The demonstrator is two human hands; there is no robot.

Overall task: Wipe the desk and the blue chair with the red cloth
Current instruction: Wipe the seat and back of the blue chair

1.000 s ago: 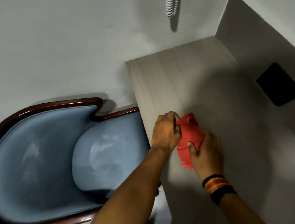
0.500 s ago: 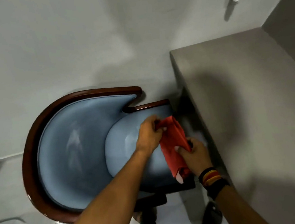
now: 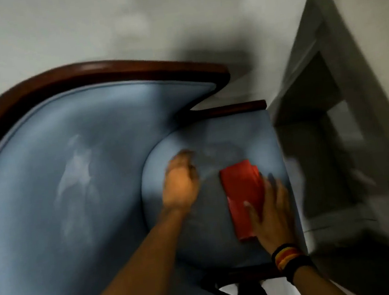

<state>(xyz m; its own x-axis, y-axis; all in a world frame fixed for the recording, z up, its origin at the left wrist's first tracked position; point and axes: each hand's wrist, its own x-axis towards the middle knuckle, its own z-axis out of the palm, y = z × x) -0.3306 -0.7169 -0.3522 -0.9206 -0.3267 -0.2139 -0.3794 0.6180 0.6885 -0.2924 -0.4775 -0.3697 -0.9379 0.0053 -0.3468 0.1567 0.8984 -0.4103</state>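
The blue chair [image 3: 71, 187] with a dark wooden rim fills the left and middle of the head view. The folded red cloth [image 3: 242, 195] lies flat on the chair's round seat cushion. My right hand [image 3: 272, 213] presses on the cloth's right side, thumb across it. My left hand [image 3: 180, 183] hovers over the seat to the left of the cloth, fingers loosely curled, holding nothing and apart from the cloth. The grey desk [image 3: 363, 77] stands at the right edge. The picture is blurred by motion.
A pale wall [image 3: 100, 24] runs behind the chair and desk. The desk's open underside [image 3: 323, 143] sits close against the seat's right edge. A strip of white floor [image 3: 230, 290] shows below the seat.
Both hands carried the cloth from the desk top down to the chair seat. My left hand let go of it; my right hand now presses it flat on the cushion.
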